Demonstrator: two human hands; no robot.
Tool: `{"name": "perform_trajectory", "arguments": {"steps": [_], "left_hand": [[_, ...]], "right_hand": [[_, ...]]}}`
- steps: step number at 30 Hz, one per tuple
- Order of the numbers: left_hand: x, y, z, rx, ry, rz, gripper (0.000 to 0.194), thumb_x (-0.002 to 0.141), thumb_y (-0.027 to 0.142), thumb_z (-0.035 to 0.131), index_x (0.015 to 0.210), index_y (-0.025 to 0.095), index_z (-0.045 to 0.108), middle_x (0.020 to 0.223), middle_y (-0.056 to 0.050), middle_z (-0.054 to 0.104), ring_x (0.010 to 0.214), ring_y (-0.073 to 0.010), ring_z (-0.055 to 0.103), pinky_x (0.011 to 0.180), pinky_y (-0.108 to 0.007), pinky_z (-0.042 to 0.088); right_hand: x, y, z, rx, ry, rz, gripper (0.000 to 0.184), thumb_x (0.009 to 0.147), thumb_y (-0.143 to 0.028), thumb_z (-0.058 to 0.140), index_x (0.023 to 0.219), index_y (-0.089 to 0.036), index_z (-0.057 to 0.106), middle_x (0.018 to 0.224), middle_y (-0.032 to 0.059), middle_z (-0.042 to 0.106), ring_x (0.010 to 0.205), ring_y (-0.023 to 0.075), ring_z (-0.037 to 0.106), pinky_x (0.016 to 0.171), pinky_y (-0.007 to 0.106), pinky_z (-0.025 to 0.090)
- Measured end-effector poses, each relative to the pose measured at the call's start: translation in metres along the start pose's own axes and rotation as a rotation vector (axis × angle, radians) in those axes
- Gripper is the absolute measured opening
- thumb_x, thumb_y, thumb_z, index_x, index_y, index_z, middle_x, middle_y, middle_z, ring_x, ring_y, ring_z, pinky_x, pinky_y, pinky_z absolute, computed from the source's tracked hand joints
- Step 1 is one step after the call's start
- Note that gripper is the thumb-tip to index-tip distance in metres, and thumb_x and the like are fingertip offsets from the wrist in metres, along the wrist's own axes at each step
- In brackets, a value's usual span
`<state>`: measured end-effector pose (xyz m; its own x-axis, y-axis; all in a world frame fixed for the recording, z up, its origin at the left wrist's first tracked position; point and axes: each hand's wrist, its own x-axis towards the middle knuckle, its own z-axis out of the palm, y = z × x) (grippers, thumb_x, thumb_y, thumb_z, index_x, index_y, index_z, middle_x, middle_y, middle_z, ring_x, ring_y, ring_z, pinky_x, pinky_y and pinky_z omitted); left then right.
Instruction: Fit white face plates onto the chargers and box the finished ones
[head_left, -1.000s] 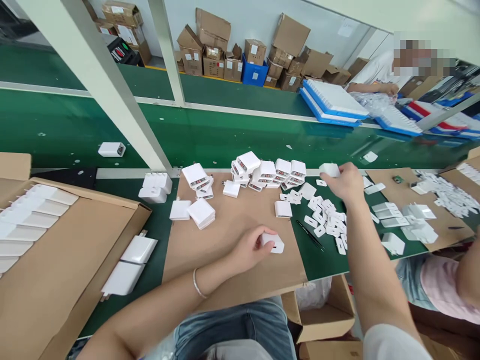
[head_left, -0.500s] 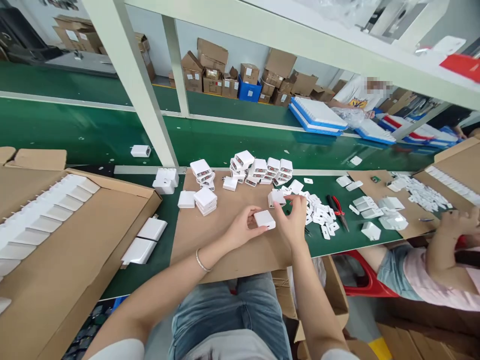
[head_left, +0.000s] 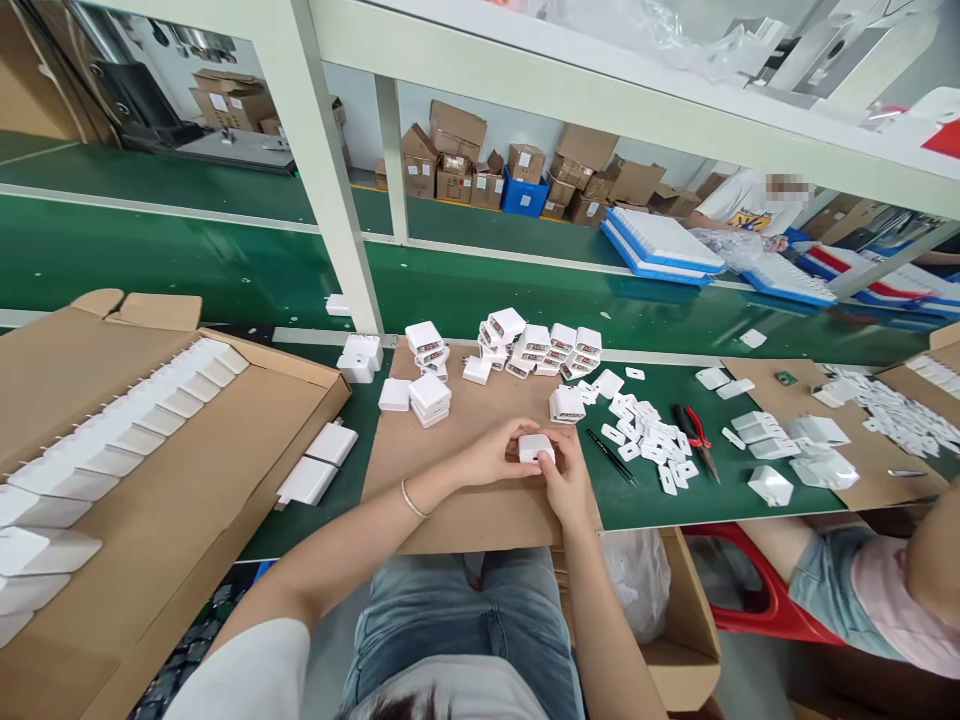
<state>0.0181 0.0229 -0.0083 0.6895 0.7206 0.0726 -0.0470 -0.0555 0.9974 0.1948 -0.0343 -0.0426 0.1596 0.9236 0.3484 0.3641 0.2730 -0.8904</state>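
Over the cardboard sheet (head_left: 427, 510), a white charger housing (head_left: 534, 447) is held between both hands. My left hand (head_left: 499, 452) grips its left side, with thumb and fingers closed around it. On its right side and near edge, my right hand (head_left: 564, 478) has its fingers pressed. Just beyond stands a small stack of white housings (head_left: 566, 404). Farther back sits a longer row of stacked housings (head_left: 534, 342) with openings facing me. To the right lie loose white plates (head_left: 645, 430), and black tweezers (head_left: 611, 457) rest beside them.
Red-handled pliers (head_left: 697, 440) lie right of the plates. A large cardboard box (head_left: 180, 500) with rows of white chargers stands at left. A metal post (head_left: 337, 200) rises behind the bench. A co-worker (head_left: 885, 590) sits at right, beside more housings (head_left: 821, 450).
My right hand has come from the small stack to the held housing, and both hands now grip it. The view has shifted, so the bench appears farther right.
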Motion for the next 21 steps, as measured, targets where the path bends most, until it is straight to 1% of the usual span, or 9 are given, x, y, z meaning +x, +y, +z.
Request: {"name": "perform_trajectory", "arguments": {"steps": [3,5,7,9,11,13,15,17,21], "left_hand": [[-0.008,0.034,-0.006,0.400,0.072,0.094,0.060,0.080,0.029,0.079,0.133,0.023,0.053,0.133,-0.013,0.065,0.118,-0.0297,0.066,0.098,-0.044,0.053],[-0.016,0.063,-0.010,0.663,0.173,0.147,0.060,0.082,0.025,0.075,0.137,0.024,0.052,0.137,-0.012,0.064,0.120,-0.0310,0.065,0.100,-0.045,0.051],[-0.026,0.087,-0.015,0.884,0.320,0.193,0.054,0.085,0.022,0.070,0.137,0.023,0.052,0.134,-0.010,0.066,0.121,-0.0313,0.063,0.103,-0.047,0.049],[-0.035,0.098,-0.024,1.058,0.523,0.189,0.046,0.087,0.023,0.068,0.131,0.021,0.055,0.128,-0.011,0.067,0.122,-0.0329,0.061,0.104,-0.049,0.046],[-0.043,0.095,-0.037,1.159,0.735,0.124,0.041,0.088,0.028,0.068,0.126,0.018,0.057,0.122,-0.013,0.068,0.120,-0.0355,0.059,0.102,-0.052,0.046],[-0.049,0.083,-0.052,1.200,0.882,0.031,0.039,0.087,0.029,0.066,0.123,0.016,0.058,0.120,-0.016,0.068,0.117,-0.0380,0.058,0.100,-0.054,0.046],[-0.057,0.068,-0.067,1.210,0.911,-0.044,0.038,0.085,0.023,0.064,0.122,0.014,0.059,0.122,-0.018,0.065,0.118,-0.0393,0.058,0.100,-0.055,0.047],[-0.067,0.053,-0.076,1.185,0.876,-0.085,0.053,0.081,0.019,0.065,0.132,0.013,0.055,0.131,-0.021,0.058,0.124,-0.0408,0.055,0.103,-0.057,0.046],[-0.088,0.028,-0.075,1.074,0.854,-0.129,0.088,0.082,0.031,0.070,0.155,0.008,0.027,0.145,-0.027,0.043,0.139,-0.0450,0.044,0.110,-0.060,0.044]], "right_hand": [[-0.002,-0.007,-0.001,-0.003,0.006,-0.056,0.042,0.093,-0.047,0.064,0.130,-0.025,0.064,0.118,0.0102,0.059,0.109,0.0281,0.060,0.090,0.045,0.052],[0.005,-0.024,0.001,0.022,-0.025,-0.112,0.050,0.095,-0.044,0.063,0.140,-0.026,0.055,0.128,0.0117,0.059,0.114,0.0287,0.059,0.093,0.046,0.052],[0.019,-0.051,0.009,0.050,-0.105,-0.186,0.055,0.095,-0.042,0.062,0.146,-0.028,0.047,0.137,0.0123,0.057,0.119,0.0289,0.058,0.095,0.045,0.052],[0.040,-0.083,0.025,0.045,-0.194,-0.241,0.057,0.095,-0.040,0.061,0.149,-0.028,0.044,0.143,0.0119,0.056,0.123,0.0284,0.058,0.098,0.044,0.051],[0.063,-0.110,0.048,-0.042,-0.271,-0.244,0.051,0.095,-0.037,0.061,0.143,-0.026,0.049,0.141,0.0106,0.060,0.125,0.0277,0.057,0.103,0.045,0.048],[0.082,-0.127,0.076,-0.172,-0.363,-0.205,0.041,0.091,-0.034,0.064,0.130,-0.022,0.059,0.127,0.0106,0.067,0.118,0.0284,0.061,0.101,0.045,0.049],[0.094,-0.134,0.101,-0.311,-0.449,-0.116,0.033,0.090,-0.034,0.064,0.119,-0.019,0.063,0.119,0.0123,0.068,0.109,0.0291,0.065,0.092,0.043,0.052],[0.099,-0.135,0.120,-0.399,-0.496,-0.031,0.032,0.091,-0.038,0.063,0.116,-0.018,0.063,0.119,0.0140,0.069,0.105,0.0299,0.067,0.085,0.041,0.054],[0.095,-0.136,0.129,-0.407,-0.526,0.059,0.038,0.092,-0.043,0.062,0.119,-0.017,0.060,0.114,0.0152,0.073,0.103,0.0328,0.070,0.082,0.041,0.053]]}}
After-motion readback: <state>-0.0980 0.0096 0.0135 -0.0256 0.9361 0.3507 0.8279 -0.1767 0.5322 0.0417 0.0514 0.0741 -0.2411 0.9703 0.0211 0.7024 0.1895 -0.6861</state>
